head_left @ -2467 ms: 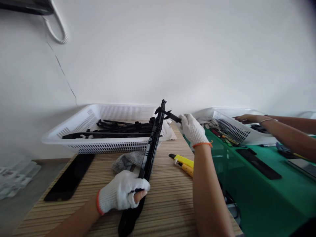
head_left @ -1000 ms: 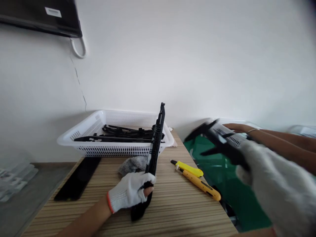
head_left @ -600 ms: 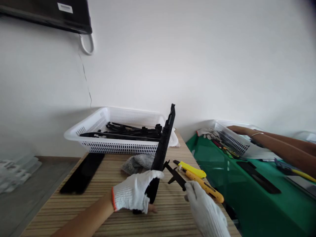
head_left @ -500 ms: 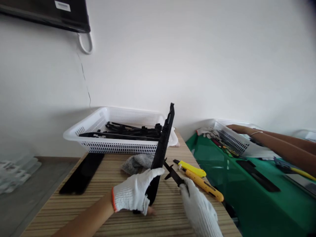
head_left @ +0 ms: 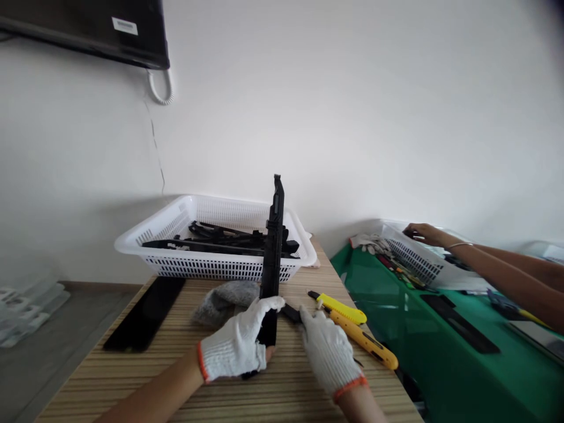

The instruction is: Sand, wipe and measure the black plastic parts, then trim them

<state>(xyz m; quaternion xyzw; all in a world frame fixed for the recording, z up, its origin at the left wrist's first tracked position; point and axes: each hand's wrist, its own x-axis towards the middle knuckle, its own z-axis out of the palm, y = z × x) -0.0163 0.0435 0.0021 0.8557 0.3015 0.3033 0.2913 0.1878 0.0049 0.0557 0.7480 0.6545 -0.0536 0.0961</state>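
Observation:
My left hand (head_left: 241, 343), in a white knitted glove with an orange cuff, is closed around the lower part of a long black plastic trim strip (head_left: 272, 247). The strip stands almost upright, with ridges and clips along it. My right hand (head_left: 328, 346), gloved the same way, is closed palm-down over a black caliper (head_left: 291, 313). One end of the caliper shows between my hands, and a thin tip pokes out at the right; its middle is hidden under the glove. A grey cloth (head_left: 224, 299) lies behind my left hand.
A white plastic basket (head_left: 211, 267) holds several black strips. A yellow utility knife (head_left: 343, 308) and a yellow-handled tool (head_left: 365, 339) lie at the right. At left is a black phone-like slab (head_left: 147, 314). Another person's hand (head_left: 425, 234) reaches into a basket on the green table (head_left: 458, 382).
The black strip has swung left and more upright with my left hand. My right hand has moved up and left over the caliper, whose jaws no longer show clearly.

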